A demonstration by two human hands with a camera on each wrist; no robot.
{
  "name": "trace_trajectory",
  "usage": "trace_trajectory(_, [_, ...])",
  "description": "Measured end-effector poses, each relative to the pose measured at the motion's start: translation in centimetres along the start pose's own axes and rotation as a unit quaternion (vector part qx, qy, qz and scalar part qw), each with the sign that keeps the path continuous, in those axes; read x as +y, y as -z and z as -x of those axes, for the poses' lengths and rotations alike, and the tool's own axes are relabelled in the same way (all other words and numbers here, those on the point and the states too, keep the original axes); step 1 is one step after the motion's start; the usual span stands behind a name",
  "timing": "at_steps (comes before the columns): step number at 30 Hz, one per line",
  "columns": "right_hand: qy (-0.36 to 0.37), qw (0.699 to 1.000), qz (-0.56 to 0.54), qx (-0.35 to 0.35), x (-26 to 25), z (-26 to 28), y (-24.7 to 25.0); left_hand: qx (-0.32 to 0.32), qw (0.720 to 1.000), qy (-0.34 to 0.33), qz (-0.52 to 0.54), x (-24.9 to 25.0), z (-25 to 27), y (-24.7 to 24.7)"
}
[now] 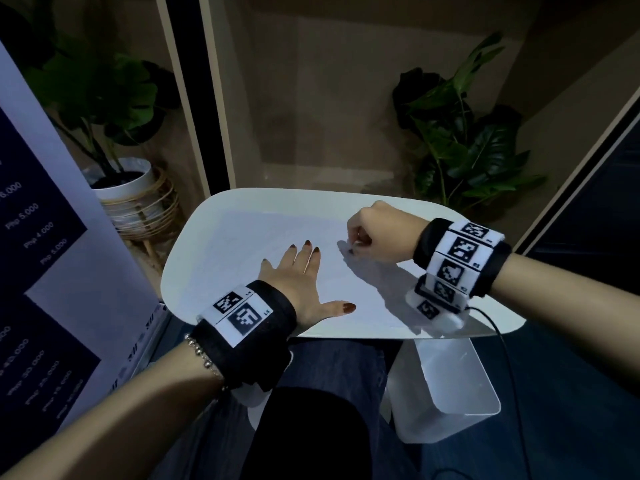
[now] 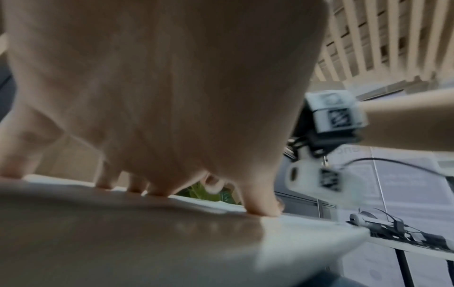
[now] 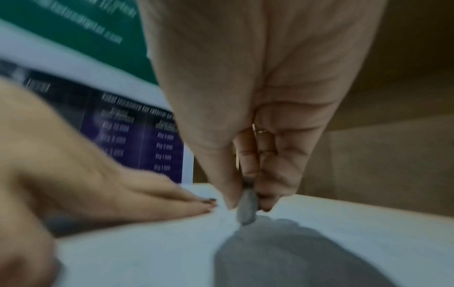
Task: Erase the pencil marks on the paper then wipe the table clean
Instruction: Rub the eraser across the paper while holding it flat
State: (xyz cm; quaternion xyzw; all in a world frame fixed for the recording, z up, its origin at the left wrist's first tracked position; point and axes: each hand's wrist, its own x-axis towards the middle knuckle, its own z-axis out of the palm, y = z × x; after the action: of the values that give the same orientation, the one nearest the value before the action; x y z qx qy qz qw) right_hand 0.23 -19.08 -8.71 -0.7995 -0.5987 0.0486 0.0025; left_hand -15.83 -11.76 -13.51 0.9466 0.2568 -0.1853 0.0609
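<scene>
A white sheet of paper [image 1: 249,237] lies on the small white table [image 1: 187,268]. My left hand [image 1: 301,278] lies flat on the paper with its fingers straight and spread, pressing it down. My right hand [image 1: 367,233] hovers at the paper's right part and pinches a small grey eraser [image 3: 246,208] between thumb and fingers. The eraser's tip touches the paper, beside my left fingertips [image 3: 209,203]. No pencil marks can be made out on the sheet. In the left wrist view the left hand's fingers [image 2: 265,202] rest on the white surface.
A potted plant in a white pot [image 1: 128,181] stands left of the table, another plant [image 1: 464,140] behind its right side. A printed banner [image 1: 52,271] stands at the left. A white stool [image 1: 446,386] sits below the table's right edge. A black cable [image 1: 502,341] hangs from my right wrist.
</scene>
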Motion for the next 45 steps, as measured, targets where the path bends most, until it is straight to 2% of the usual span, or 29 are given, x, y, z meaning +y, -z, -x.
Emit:
trace_trajectory(4, [0.016, 0.994, -0.086, 0.065, -0.4, 3.2, -0.4, -0.037, 0.999, -0.028, 0.002, -1.0, -0.2, 0.7])
trace_trajectory(7, [0.031, 0.983, -0.158, 0.084, -1.3, 5.5, -1.9, -0.049, 0.998, -0.037, -0.002, -1.3, -0.2, 0.9])
trace_trajectory(13, [0.015, 0.991, -0.116, 0.060, 0.7, 6.8, -3.8, -0.038, 0.998, -0.045, -0.021, -1.2, 0.1, 1.1])
trace_trajectory(19, [-0.031, 0.990, -0.128, 0.056, 3.7, 6.8, -3.5, -0.013, 0.997, -0.065, -0.036, 0.1, 0.3, 0.9])
trace_trajectory(21, [-0.038, 0.983, -0.161, 0.081, 3.8, 7.1, -3.6, -0.004, 0.997, -0.070, -0.030, 0.6, 0.5, 0.4])
trace_trajectory(23, [-0.043, 0.955, -0.268, 0.121, 3.3, 7.5, -4.3, 0.001, 0.997, -0.072, -0.026, 0.9, 0.6, 0.1])
trace_trajectory(25, [-0.060, 0.912, -0.377, 0.153, 2.5, 7.7, -5.4, 0.003, 0.997, -0.071, -0.027, 1.1, 0.7, 0.1])
trace_trajectory(29, [-0.099, 0.860, -0.460, 0.196, 1.0, 7.1, -7.3, 0.006, 0.997, -0.070, -0.030, 1.1, 0.6, 0.0])
trace_trajectory(30, [-0.106, 0.840, -0.491, 0.205, 0.7, 6.8, -7.5, 0.005, 0.997, -0.070, -0.030, 1.0, 0.6, 0.1])
trace_trajectory(32, [-0.114, 0.777, -0.582, 0.213, 0.0, 6.3, -7.9, -0.001, 0.997, -0.068, -0.031, 0.9, 0.5, 0.2])
trace_trajectory(33, [-0.116, 0.754, -0.610, 0.214, -0.2, 6.1, -8.0, -0.006, 0.997, -0.068, -0.033, 0.9, 0.5, 0.3])
trace_trajectory(34, [-0.118, 0.749, -0.615, 0.216, -0.3, 5.9, -8.2, -0.012, 0.997, -0.067, -0.034, 0.8, 0.5, 0.4])
trace_trajectory(38, [-0.089, 0.809, -0.542, 0.208, -0.6, 6.1, -8.2, -0.033, 0.997, -0.067, -0.026, 0.5, 0.5, 0.5])
trace_trajectory(41, [-0.032, 0.863, -0.489, 0.120, -0.4, 6.9, -7.9, -0.034, 0.997, -0.065, -0.027, 0.5, 0.4, 0.3])
trace_trajectory(43, [-0.031, 0.858, -0.498, 0.119, -0.2, 6.9, -8.0, -0.036, 0.997, -0.065, -0.032, 0.5, 0.4, 0.4])
trace_trajectory(45, [-0.071, 0.828, -0.527, 0.178, -0.1, 6.3, -8.2, -0.044, 0.996, -0.064, -0.034, 0.4, 0.5, 0.5])
